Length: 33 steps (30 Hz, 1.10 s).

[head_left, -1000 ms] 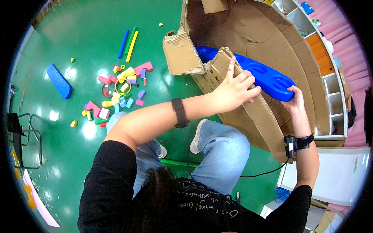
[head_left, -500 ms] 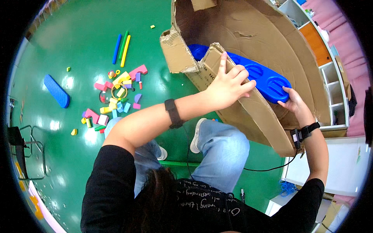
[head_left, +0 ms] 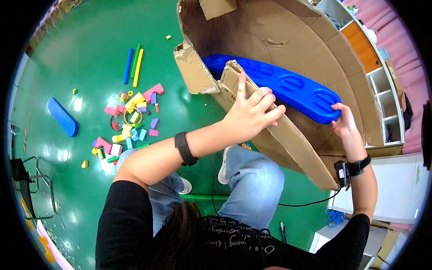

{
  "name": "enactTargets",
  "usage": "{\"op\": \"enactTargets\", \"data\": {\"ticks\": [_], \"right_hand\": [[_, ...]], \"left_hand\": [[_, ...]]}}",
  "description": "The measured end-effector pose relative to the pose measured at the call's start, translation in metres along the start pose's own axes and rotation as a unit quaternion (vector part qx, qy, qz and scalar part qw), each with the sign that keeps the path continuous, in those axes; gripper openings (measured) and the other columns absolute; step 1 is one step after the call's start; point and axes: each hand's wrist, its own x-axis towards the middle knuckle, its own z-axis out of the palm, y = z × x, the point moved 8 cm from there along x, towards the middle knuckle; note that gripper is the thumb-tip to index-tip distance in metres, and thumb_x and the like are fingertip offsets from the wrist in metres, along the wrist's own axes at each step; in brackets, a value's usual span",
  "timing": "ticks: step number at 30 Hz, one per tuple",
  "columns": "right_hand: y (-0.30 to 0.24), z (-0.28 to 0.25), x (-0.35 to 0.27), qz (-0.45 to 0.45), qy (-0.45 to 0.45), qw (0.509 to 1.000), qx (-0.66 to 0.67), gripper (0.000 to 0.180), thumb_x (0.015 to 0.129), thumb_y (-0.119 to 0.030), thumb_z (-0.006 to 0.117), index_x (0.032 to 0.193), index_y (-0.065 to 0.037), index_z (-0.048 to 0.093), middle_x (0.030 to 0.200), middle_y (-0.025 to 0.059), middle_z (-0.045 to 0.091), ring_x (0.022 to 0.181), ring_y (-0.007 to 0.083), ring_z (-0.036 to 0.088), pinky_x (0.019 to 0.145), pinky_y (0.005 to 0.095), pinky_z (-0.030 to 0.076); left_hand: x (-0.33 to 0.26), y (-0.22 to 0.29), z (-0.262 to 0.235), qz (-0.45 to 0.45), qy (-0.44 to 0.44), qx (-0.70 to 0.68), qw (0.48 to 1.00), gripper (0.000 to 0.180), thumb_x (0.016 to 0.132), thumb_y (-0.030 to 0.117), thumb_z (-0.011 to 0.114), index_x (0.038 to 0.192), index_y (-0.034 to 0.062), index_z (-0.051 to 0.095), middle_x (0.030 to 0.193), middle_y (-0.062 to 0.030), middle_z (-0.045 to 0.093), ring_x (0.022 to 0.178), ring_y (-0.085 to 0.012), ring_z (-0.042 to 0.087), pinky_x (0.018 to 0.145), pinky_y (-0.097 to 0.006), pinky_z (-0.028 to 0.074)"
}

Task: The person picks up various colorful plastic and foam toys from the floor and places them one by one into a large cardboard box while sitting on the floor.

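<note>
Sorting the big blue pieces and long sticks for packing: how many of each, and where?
Blue boards: 2, one in the cardboard box under the right hand, one on the floor
Long sticks: 3, blue, green, yellow
Total: 5
The left hand grips the box flap.
</note>
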Motion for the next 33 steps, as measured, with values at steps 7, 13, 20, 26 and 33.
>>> {"op": "enactTargets", "data": {"ticks": [7, 13, 20, 26, 33], "right_hand": [[0.015, 0.018, 0.031, 0.057, -0.026, 0.998, -0.018, 0.033, 0.064, -0.014, 0.057, 0.096, -0.009, 0.052, 0.084, 0.0024, 0.056, 0.060, 0.0123, 0.053, 0.033, 0.0181, 0.041], [0.035, -0.010, 0.051, 0.064, -0.003, 0.997, -0.041, 0.038, 0.067, -0.014, 0.056, 0.104, -0.008, 0.049, 0.097, 0.0076, 0.053, 0.081, 0.0202, 0.055, 0.054, 0.0310, 0.052], [0.053, -0.019, 0.035, 0.115, -0.060, 0.992, -0.002, 0.059, 0.077, -0.020, 0.056, 0.127, -0.005, 0.029, 0.127, 0.0226, 0.038, 0.117, 0.0370, 0.042, 0.091, 0.0554, 0.040], [0.004, -0.015, -0.002, -0.020, -0.138, 0.989, 0.058, 0.062, 0.085, -0.027, 0.052, 0.135, -0.003, 0.024, 0.138, 0.0234, 0.027, 0.124, 0.0347, 0.035, 0.100, 0.0469, 0.034], [-0.035, 0.013, -0.083, -0.147, -0.325, 0.931, -0.078, 0.053, 0.091, -0.035, 0.043, 0.135, -0.006, 0.032, 0.140, 0.0092, 0.034, 0.125, 0.0207, 0.037, 0.098, 0.0315, 0.033]], "left_hand": [[-0.003, -0.003, -0.002, -0.012, -0.002, -0.005, 1.000, 0.040, 0.064, 0.034, 0.068, 0.098, 0.0189, 0.055, 0.091, -0.0037, 0.046, 0.103, -0.0212, 0.047, 0.098, -0.072, 0.008], [0.000, -0.003, 0.004, -0.010, -0.007, 0.002, 1.000, 0.043, 0.063, 0.034, 0.069, 0.101, 0.0194, 0.054, 0.092, -0.0037, 0.046, 0.104, -0.0216, 0.046, 0.098, -0.072, 0.009], [-0.003, -0.004, 0.001, 0.002, 0.006, 0.017, 1.000, 0.039, 0.066, 0.036, 0.066, 0.099, 0.0197, 0.055, 0.092, -0.0040, 0.048, 0.104, -0.0219, 0.047, 0.096, -0.072, 0.010], [-0.008, 0.014, 0.004, 0.009, 0.003, 0.022, 1.000, 0.034, 0.072, 0.039, 0.061, 0.099, 0.0194, 0.054, 0.090, -0.0034, 0.046, 0.103, -0.0198, 0.047, 0.095, -0.074, 0.011], [0.000, 0.021, 0.020, 0.013, 0.033, 0.027, 0.999, 0.037, 0.069, 0.041, 0.063, 0.098, 0.0187, 0.054, 0.089, -0.0023, 0.047, 0.101, -0.0192, 0.047, 0.096, -0.074, 0.010]]}}
